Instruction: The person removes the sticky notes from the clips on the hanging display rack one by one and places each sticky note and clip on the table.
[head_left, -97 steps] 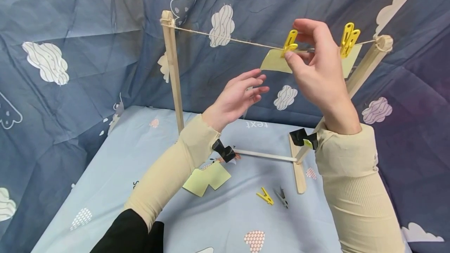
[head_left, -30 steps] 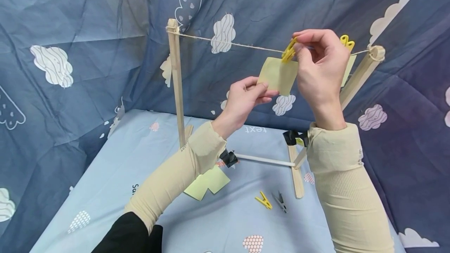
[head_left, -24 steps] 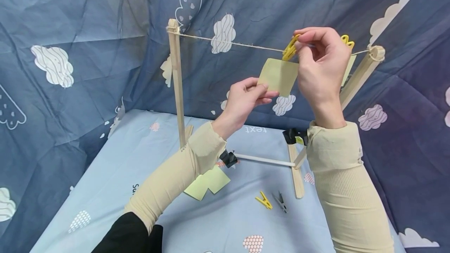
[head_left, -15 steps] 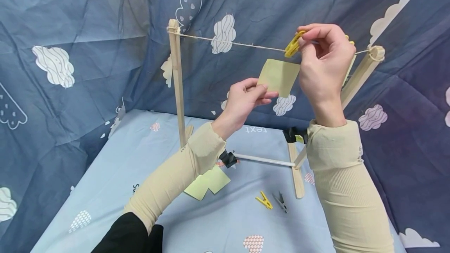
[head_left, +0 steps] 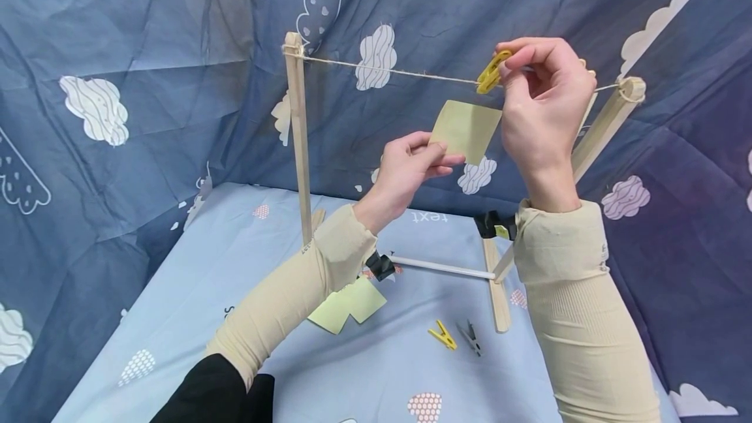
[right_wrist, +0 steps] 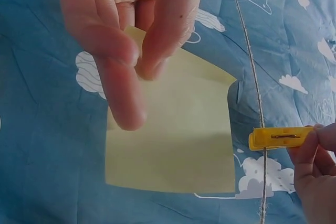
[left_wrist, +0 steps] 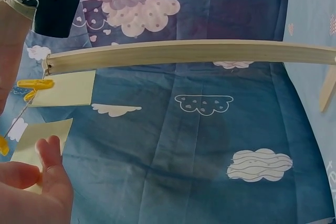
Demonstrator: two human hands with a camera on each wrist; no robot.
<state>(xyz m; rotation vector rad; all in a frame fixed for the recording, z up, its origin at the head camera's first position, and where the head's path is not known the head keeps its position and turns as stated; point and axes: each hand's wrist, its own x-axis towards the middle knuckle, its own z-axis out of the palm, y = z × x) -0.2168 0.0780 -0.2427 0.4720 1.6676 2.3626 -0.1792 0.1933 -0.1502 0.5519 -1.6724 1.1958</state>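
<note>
My left hand pinches a yellow paper note by its lower left edge, just below the string. The note hangs apart from the string in the right wrist view. Above it, a yellow clothespin is pinched by its handles in my right hand; its nose end lies across the string. Another note hangs on the string near the right post, held by a yellow clothespin; in the head view my right hand mostly covers it.
Two wooden posts, left and right, carry the string; a white rod runs low between them. On the blue sheet lie more yellow notes, a yellow clothespin and a grey clothespin.
Earlier the clothespin gripped the note on the string and my left hand was open beside it. Now my left hand holds the note, which has come free of the clothespin and sits slightly lower.
</note>
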